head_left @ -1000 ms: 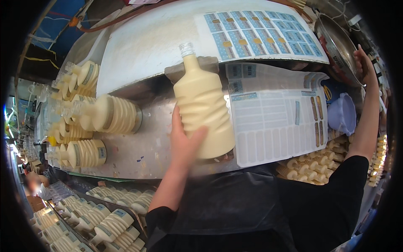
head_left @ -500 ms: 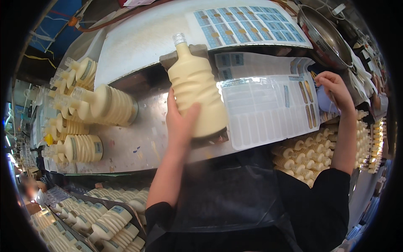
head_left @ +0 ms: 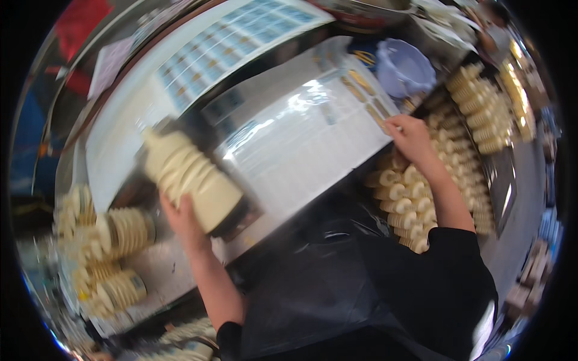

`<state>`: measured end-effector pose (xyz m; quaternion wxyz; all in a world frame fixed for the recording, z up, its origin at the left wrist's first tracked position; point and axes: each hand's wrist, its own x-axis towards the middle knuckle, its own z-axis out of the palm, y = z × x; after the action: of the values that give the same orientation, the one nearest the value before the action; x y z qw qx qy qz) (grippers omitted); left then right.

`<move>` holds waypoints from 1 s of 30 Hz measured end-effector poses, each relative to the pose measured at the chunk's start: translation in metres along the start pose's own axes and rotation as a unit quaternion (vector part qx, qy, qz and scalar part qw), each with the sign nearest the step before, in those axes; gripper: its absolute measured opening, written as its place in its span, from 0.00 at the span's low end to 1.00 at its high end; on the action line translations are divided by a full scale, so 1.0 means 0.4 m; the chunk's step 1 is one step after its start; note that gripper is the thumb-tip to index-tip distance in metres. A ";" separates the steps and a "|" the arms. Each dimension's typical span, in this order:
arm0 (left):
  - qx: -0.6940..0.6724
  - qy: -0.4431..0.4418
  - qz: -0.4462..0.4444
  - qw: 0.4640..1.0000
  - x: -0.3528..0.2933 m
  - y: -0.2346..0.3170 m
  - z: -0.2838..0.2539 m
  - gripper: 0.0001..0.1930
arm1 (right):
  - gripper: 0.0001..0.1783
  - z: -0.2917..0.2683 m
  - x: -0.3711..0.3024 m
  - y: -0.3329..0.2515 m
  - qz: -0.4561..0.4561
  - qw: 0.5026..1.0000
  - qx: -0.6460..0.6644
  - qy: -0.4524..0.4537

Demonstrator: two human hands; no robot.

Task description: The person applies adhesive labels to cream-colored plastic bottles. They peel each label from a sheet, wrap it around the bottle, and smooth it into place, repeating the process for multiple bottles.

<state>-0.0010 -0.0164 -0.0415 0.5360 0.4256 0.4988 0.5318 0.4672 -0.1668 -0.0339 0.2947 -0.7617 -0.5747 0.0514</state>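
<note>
A cream plastic bottle (head_left: 195, 180) with wavy grooves and a clear neck lies on its side at the left of the work surface, its neck pointing away from me. My left hand (head_left: 183, 219) grips its left side, thumb on top. To its right lies a pale sheet of labels (head_left: 289, 153), with several gold strip labels (head_left: 360, 85) along its right part. My right hand (head_left: 410, 137) is at that sheet's right edge, fingers pinched beside the lower end of a gold strip. Blur hides what, if anything, they hold.
Finished-looking sheets of blue labels (head_left: 226, 51) lie on a raised white board (head_left: 123, 129). Several cream bottles (head_left: 123, 231) lie at the left, and many more (head_left: 409, 195) are stacked below the right edge. A lilac basin (head_left: 404, 67) stands at the far right.
My view has turned to the right. My right hand has come from beside the lilac basin to the label sheet's right edge. The left hand still grips the bottle.
</note>
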 end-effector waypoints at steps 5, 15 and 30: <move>0.007 -0.022 0.028 0.999 -0.007 0.009 0.020 0.34 | 0.13 0.029 -0.117 0.028 -0.036 0.992 -0.124 0.007; -0.004 -0.054 0.047 0.997 -0.010 0.012 0.025 0.34 | 0.18 0.041 -0.135 0.062 -0.059 0.981 -0.187 -0.002; -0.008 -0.020 0.031 0.999 -0.007 0.014 0.020 0.40 | 0.17 0.080 -0.116 0.129 -0.128 0.967 -0.205 0.075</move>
<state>0.0063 -0.0181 -0.0344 0.5325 0.4474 0.4698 0.5437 0.4818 -0.2049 -0.0985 0.1782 -0.7279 -0.6417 -0.1629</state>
